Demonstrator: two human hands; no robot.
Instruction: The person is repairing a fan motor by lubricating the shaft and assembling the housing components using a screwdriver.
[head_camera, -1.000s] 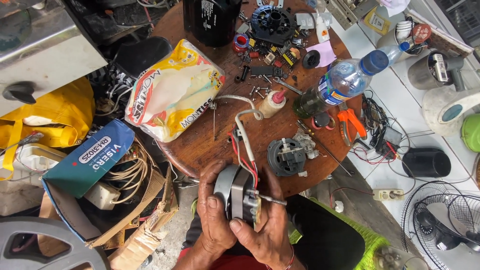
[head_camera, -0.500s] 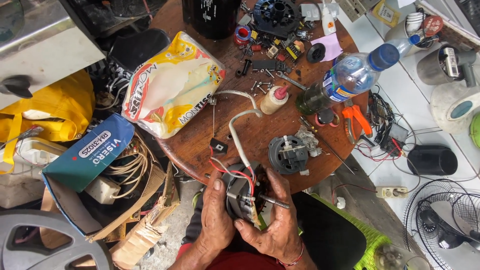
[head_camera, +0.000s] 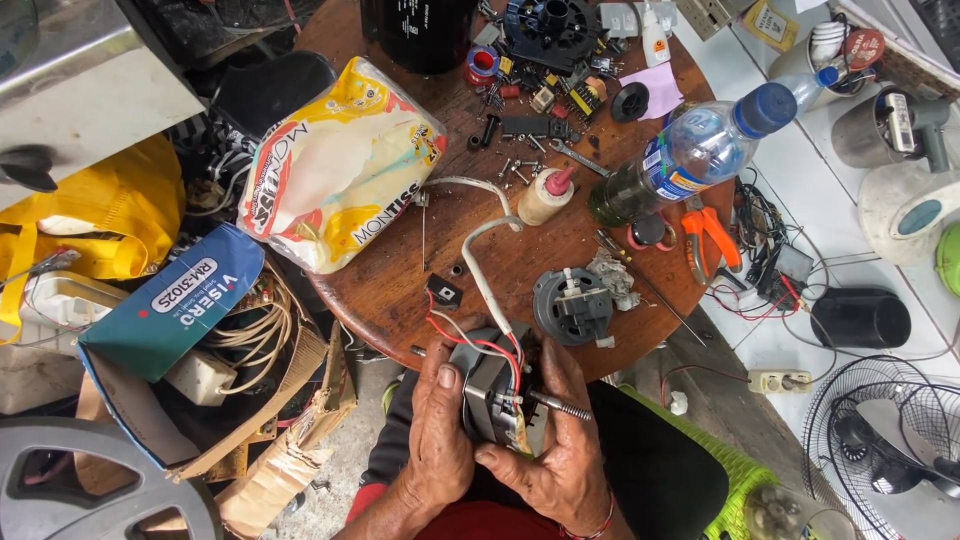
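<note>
A round wooden table (head_camera: 400, 290) crowded with parts fills the view, a yellow-and-white plastic bag (head_camera: 335, 165) lying at its left and a clear water bottle (head_camera: 690, 150) on its side at the right. At the near edge, over the person's lap, both hands grip a small fan motor (head_camera: 490, 395): the left hand (head_camera: 435, 440) wraps its side, thumb on top, while the right hand (head_camera: 560, 450) cups it from below, fingers curled. Red and white wires (head_camera: 475, 335) trail toward the table. A threaded shaft (head_camera: 562, 405) juts right.

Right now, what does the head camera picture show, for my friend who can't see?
Two hands, left hand and right hand, grip a small grey motor with red wires, above a cluttered round wooden table.
</note>
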